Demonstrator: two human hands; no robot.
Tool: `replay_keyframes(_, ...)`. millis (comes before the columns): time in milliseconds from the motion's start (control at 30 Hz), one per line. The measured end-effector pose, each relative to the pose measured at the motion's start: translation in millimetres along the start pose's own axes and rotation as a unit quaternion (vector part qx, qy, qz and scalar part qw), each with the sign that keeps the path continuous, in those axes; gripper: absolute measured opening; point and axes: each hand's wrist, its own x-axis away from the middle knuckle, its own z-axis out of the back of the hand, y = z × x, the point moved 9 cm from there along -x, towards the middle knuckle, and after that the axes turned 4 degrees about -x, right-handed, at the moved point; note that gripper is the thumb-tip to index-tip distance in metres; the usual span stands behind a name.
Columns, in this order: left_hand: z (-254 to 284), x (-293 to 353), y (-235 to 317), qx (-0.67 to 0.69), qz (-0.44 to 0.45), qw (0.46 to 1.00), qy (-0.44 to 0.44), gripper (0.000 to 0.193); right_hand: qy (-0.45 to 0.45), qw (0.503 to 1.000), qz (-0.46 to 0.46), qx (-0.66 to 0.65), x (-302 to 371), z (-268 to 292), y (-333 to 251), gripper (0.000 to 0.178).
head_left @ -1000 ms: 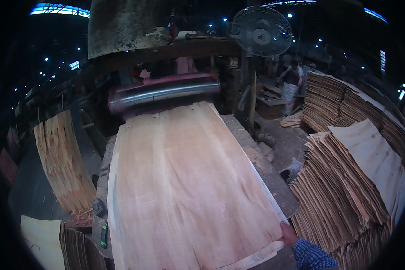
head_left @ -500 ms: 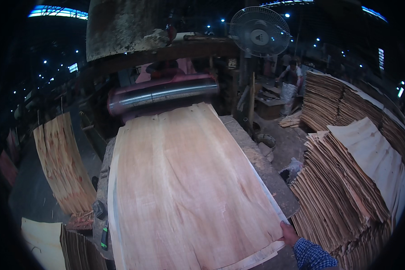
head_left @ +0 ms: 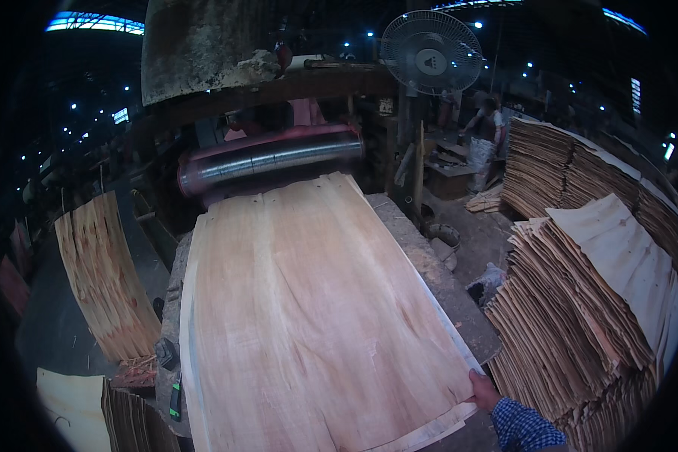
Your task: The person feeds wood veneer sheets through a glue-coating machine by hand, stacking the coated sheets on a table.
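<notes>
A large pale wood veneer sheet (head_left: 309, 301) lies on a worn table in front of me, with edges of other sheets showing beneath it along its sides and near end. My right hand (head_left: 484, 389), in a blue checked sleeve, grips the sheet's near right corner, thumb on top and the fingers hidden under the edge. Past the sheet's far end is a shiny metal roller (head_left: 275, 158) with a pinkish-red coating around it; a small gap separates the two. My left hand is out of the picture.
Tall veneer stacks (head_left: 572, 324) stand close on the right. A curved veneer piece (head_left: 105, 275) leans at left above a lower stack (head_left: 71, 407). A green-and-black tool (head_left: 175, 401) lies on the table's left edge (head_left: 172, 324). A fan (head_left: 431, 53) and a person (head_left: 484, 139) are farther back.
The sheet and my right hand stay in place. The view shifts very slightly, and the person at the back right has changed posture.
</notes>
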Motion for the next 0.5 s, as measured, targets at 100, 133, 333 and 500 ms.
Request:
replay_keyframes(100,-1.2,2.2,-0.3,-0.001,0.019,1.000,-0.021,0.091,0.004,1.000,-0.002,-0.002,1.0,-1.3,-1.1,0.053)
replay_keyframes(133,-2.1,4.0,-0.6,-0.001,0.029,0.999,-0.029,0.090,0.008,1.000,-0.003,0.003,2.9,-2.4,-2.6,0.053)
replay_keyframes(333,-3.2,5.9,5.2,0.001,0.001,1.000,-0.020,0.088,0.011,1.000,0.002,0.008,4.3,-1.1,-3.3,0.053)
replay_keyframes(500,3.8,-7.1,-1.7,0.000,0.008,1.000,-0.030,0.087,0.009,1.000,0.004,0.007,0.8,1.3,-0.6,0.052)
